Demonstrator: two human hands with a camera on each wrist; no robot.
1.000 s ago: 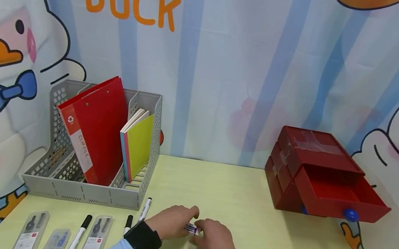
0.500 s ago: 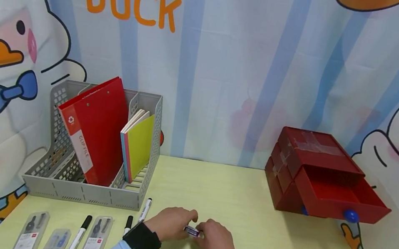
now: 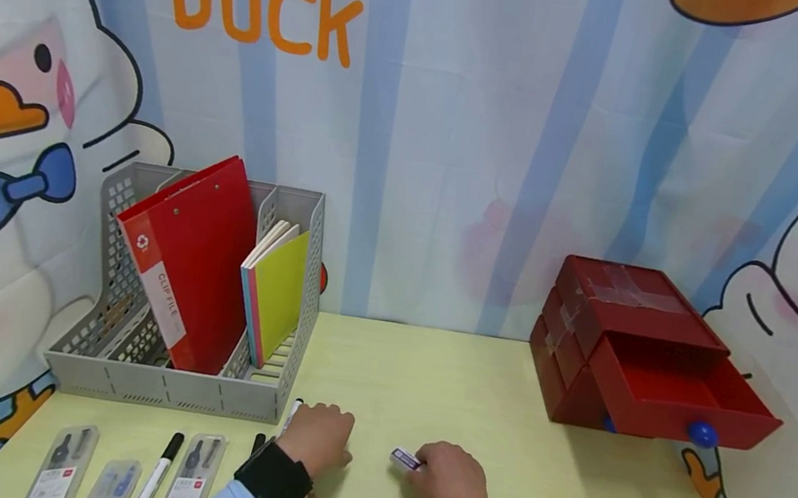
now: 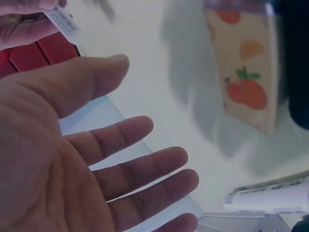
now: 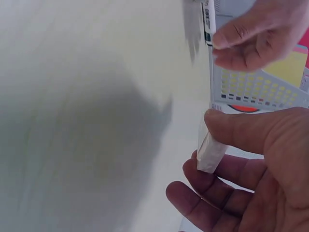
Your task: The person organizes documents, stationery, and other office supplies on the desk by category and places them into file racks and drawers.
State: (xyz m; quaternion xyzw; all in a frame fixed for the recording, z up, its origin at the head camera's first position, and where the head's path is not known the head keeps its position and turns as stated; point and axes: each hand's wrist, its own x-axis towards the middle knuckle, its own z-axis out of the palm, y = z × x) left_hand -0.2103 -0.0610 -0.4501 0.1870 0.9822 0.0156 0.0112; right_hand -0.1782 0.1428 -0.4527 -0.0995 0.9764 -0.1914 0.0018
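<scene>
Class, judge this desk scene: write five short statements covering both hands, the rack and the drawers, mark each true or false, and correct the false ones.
1. The right hand holds a small white block. True.
2. The left hand grips a screwdriver. False: the left hand is open, with its fingers spread and holding nothing.
3. The red clip file leans inside the gray rack. True.
4. The red drawer unit is fully closed. False: one drawer of the red drawer unit is pulled out.
5. A blue knob is on that drawer's front. True.
</scene>
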